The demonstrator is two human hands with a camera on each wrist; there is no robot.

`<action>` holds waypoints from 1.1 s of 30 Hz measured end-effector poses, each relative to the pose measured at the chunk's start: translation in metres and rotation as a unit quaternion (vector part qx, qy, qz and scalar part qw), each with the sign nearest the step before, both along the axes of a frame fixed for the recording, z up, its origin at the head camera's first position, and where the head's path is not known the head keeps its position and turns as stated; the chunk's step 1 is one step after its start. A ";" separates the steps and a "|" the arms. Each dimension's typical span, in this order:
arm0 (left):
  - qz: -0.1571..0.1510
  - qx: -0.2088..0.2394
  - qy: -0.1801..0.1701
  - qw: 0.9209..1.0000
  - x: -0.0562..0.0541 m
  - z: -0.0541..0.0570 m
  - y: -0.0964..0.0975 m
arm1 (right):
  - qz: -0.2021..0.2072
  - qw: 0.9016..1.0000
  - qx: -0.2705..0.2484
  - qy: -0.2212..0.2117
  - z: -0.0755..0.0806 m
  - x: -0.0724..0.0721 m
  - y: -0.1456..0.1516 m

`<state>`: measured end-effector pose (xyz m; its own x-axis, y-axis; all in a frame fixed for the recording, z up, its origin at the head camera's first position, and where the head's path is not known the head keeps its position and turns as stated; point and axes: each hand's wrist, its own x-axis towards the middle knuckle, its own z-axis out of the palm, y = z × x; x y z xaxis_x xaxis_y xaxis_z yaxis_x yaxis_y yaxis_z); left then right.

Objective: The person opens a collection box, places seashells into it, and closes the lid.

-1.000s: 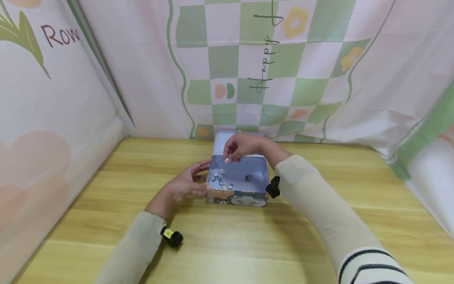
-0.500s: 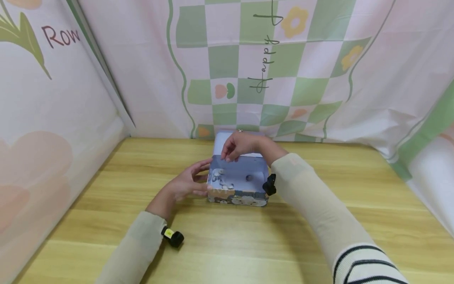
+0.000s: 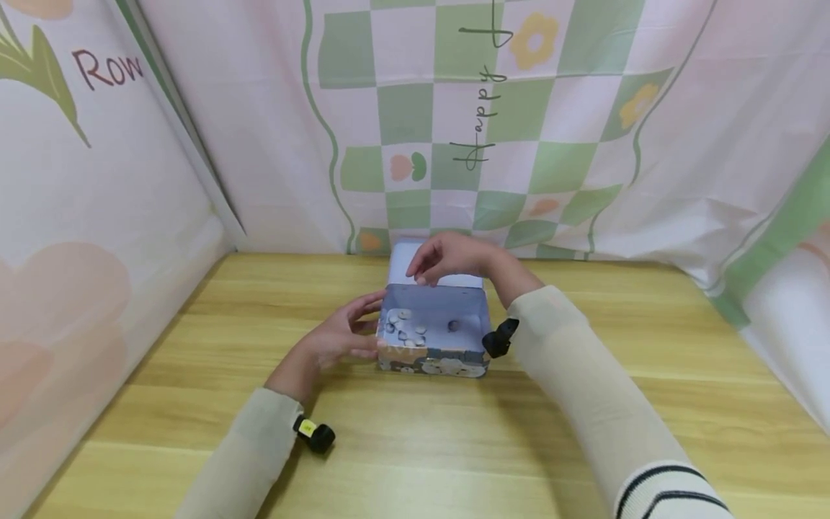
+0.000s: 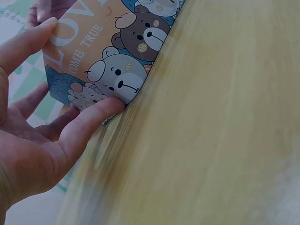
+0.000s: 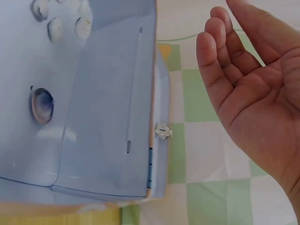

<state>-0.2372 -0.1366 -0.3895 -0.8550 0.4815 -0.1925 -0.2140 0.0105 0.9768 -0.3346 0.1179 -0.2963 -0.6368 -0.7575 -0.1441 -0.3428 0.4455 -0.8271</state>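
A tin box [image 3: 467,299] with printed bears on its outside stands on the table, its lid [image 3: 398,263] folded open at the back. Several small white shells [image 3: 415,342] lie inside on the left, and a rounder shell with a purplish hollow [image 5: 43,105] lies apart to the right. My left hand [image 3: 340,333] has its fingers spread against the tin's left end; in the left wrist view one fingertip touches the lower front corner. Over the tin's back edge hovers my right hand [image 3: 454,256], fingers loosely bent, nothing visible between them. Its thumb tip is cut off in the right wrist view.
The wooden table [image 3: 402,440] surrounds the tin. Behind it hangs a green-and-white checked curtain [image 3: 405,112], close to the lid. A printed cloth wall [image 3: 110,187] borders the left side. A metal clasp [image 5: 163,131] sits on the lid.
The white shell seen in my right fingers a second ago has left them, and the shells in the tin lie differently. My right hand has risen slightly. The left hand stays against the tin.
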 end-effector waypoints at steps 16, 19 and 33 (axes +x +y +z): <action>-0.007 0.010 0.016 1.000 0.003 -0.004 -0.002 | -0.043 0.998 -0.034 0.032 -0.001 0.030 0.030; -0.011 0.011 0.025 1.000 0.003 -0.004 -0.002 | -0.051 0.997 -0.047 0.040 -0.006 0.035 0.038; -0.025 0.020 0.046 0.998 0.003 -0.005 0.000 | -0.140 0.984 -0.103 0.050 -0.027 0.059 0.068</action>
